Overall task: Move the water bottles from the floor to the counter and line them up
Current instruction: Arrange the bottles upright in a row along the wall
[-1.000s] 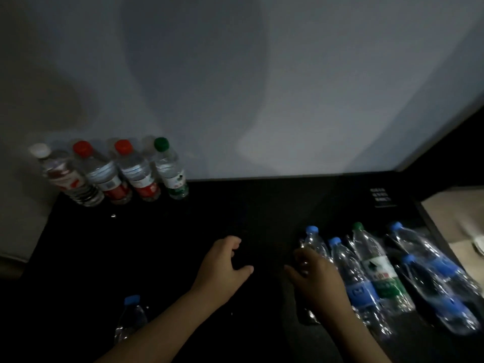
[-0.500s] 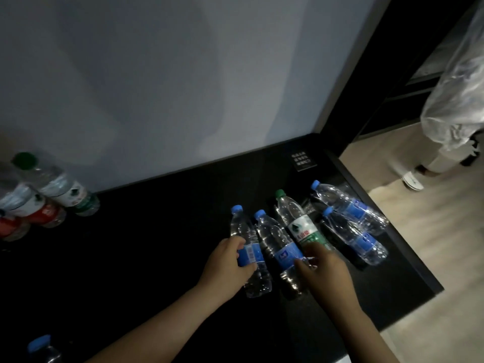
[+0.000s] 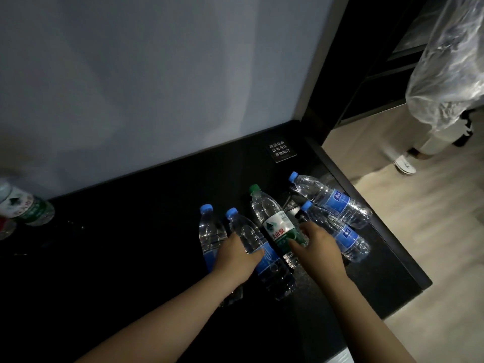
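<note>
L hand (image 3: 237,254) wrapping 2 blue-caps (image 3: 245,239) | R hand (image 3: 318,246) curling on green-cap (image 3: 275,218), grip unclear | lifting upright (squeeze lightly), lining w/ row at left-center edge (image 3: 28,209)

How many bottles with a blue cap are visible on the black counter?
4. One under the left hand at, one beside it, one past the right hand at, one nearest the counter's right edge. Others may lie outside the view.

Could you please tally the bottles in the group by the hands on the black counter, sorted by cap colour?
Blue caps: 4
Green caps: 1
Total: 5 bottles
</note>
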`<state>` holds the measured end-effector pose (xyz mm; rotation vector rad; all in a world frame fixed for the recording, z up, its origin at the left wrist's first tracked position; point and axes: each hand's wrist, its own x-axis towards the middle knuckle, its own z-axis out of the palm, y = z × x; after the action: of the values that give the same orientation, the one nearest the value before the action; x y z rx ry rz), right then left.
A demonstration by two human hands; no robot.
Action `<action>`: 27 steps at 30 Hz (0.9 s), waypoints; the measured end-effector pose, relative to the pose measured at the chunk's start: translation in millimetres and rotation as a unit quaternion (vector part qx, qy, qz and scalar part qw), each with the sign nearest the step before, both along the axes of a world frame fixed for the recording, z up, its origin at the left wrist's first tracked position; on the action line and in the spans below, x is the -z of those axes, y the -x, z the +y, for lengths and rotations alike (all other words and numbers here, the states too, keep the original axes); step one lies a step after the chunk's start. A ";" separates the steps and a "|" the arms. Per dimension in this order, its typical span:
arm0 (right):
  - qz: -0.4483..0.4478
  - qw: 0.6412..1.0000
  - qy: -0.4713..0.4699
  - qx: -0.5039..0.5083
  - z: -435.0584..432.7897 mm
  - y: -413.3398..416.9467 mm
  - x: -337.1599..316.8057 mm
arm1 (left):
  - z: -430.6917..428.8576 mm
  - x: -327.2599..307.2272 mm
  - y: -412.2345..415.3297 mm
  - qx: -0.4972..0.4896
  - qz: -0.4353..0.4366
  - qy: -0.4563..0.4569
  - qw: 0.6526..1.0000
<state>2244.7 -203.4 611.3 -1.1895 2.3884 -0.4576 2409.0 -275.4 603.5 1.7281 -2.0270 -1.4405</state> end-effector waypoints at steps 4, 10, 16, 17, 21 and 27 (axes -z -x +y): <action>-0.001 1.000 -0.006 -0.011 -15.7 4.8 11.0 | -6.6 10.1 12.7 -0.023 -0.004 -0.031 0.999; -0.016 1.000 -0.016 -0.018 -27.7 11.0 23.4 | -10.5 21.9 25.6 -0.081 0.001 -0.054 0.995; -0.121 0.992 -0.039 -0.007 -33.0 17.1 36.8 | -15.7 31.1 35.1 -0.131 0.028 -0.078 0.988; -0.148 0.988 -0.039 -0.001 -33.1 17.9 38.9 | -16.7 32.4 36.2 -0.139 0.034 -0.085 0.986; -0.236 0.971 -0.046 0.009 -34.1 19.2 45.4 | -21.0 32.8 38.7 -0.157 0.044 -0.121 0.979; -0.256 0.966 -0.021 0.027 -34.2 15.8 45.6 | -22.8 30.3 36.5 -0.166 0.025 -0.143 0.975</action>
<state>2228.9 -237.6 565.6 -0.8584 1.9733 -0.6403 2372.5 -298.2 573.2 1.9944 -1.4690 -1.6957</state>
